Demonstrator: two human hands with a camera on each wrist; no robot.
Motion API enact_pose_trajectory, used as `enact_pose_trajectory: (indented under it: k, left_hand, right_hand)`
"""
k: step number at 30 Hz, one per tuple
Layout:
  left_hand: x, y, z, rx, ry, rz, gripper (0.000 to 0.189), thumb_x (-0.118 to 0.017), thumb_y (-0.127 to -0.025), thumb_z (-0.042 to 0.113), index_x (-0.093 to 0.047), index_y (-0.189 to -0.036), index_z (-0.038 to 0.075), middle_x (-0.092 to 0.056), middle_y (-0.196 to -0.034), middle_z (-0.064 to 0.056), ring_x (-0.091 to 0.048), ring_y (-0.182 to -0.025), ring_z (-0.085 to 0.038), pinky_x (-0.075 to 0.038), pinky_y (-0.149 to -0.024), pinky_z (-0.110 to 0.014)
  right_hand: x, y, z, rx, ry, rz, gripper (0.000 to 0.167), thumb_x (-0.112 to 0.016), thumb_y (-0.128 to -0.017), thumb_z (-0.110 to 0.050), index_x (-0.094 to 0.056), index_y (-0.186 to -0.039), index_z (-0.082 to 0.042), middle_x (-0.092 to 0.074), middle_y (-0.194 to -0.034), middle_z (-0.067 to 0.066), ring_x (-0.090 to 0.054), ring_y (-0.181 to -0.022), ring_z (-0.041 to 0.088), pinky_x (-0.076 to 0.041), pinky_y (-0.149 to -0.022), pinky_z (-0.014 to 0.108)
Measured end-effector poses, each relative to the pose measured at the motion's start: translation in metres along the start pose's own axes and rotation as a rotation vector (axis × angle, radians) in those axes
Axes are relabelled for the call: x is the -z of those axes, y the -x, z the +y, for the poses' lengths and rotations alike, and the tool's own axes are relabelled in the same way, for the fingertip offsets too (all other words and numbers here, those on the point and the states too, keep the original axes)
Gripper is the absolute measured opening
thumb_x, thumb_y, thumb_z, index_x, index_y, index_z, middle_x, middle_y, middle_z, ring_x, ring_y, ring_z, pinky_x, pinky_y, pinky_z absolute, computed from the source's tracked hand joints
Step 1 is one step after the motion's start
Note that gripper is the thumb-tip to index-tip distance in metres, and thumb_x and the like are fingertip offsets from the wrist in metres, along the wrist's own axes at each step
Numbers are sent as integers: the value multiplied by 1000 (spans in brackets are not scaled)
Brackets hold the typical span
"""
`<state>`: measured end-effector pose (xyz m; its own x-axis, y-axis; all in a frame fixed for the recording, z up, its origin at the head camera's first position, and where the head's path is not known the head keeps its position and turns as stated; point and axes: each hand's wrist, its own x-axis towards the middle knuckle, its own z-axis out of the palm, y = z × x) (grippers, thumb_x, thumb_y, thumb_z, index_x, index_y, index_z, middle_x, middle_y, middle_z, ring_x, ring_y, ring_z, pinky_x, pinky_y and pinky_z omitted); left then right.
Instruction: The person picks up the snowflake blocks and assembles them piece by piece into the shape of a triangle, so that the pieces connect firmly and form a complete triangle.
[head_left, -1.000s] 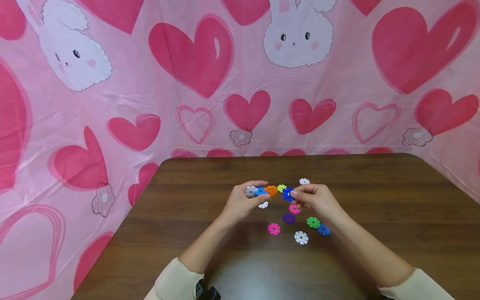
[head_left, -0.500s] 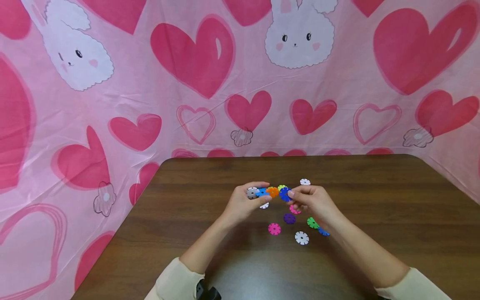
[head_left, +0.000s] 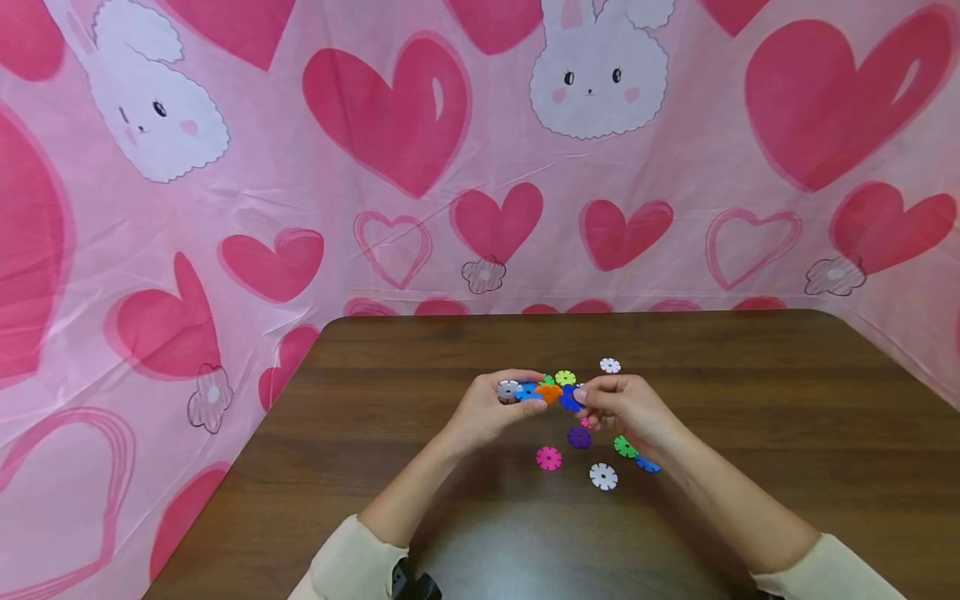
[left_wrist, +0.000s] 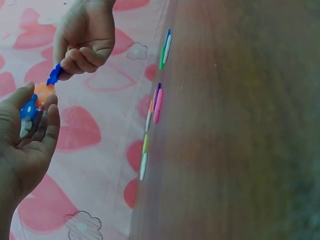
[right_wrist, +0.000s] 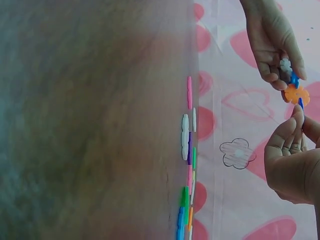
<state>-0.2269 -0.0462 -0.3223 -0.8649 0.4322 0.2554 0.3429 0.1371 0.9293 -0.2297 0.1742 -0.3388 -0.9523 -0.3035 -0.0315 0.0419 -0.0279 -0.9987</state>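
Note:
In the head view my left hand holds a short row of joined, notched plastic discs above the table. The row runs from a grey-white disc through a light blue disc to an orange disc. Between thumb and fingers, my right hand pinches a dark blue disc at the orange one's right edge. Both wrist views show the dark blue disc edge-on against the orange disc; whether their notches interlock, I cannot tell. Fingers partly cover the grey-white and light blue discs.
Loose discs lie flat on the brown table: pink, purple, white, green, blue, yellow-green and another white disc farther back. A pink heart-patterned cloth hangs behind.
My right hand has brought the dark blue disc leftward, closing the gap to the orange disc. The left hand with its row has shifted slightly right and lower in view.

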Motion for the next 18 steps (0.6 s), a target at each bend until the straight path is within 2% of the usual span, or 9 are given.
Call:
enact_pose_trajectory:
  k: [9,18]
  left_hand:
    - [0,0,1,-7,0,-39,32,-70,-81,2,-63,-111,-6,-68,-87,-14,-57,-68,-5,-47,-62,-17]
    - [1,1,2,-35,-13,-43,31,-69,-81,2,-63,-111,-6,-67,-90,-16,-56,-69,-6,-49,-63,-18]
  right_hand:
    - [3,1,-2,-42,19,-52,11,-62,-88,-10,-68,-80,-5,-65,-68,3,-56,-56,9,-51,-58,22]
    - [0,1,-6,-44,-7,-43,11,-61,-88,-8,-67,-79,-4,-65,-68,5,-57,-56,9,-51,-59,22]
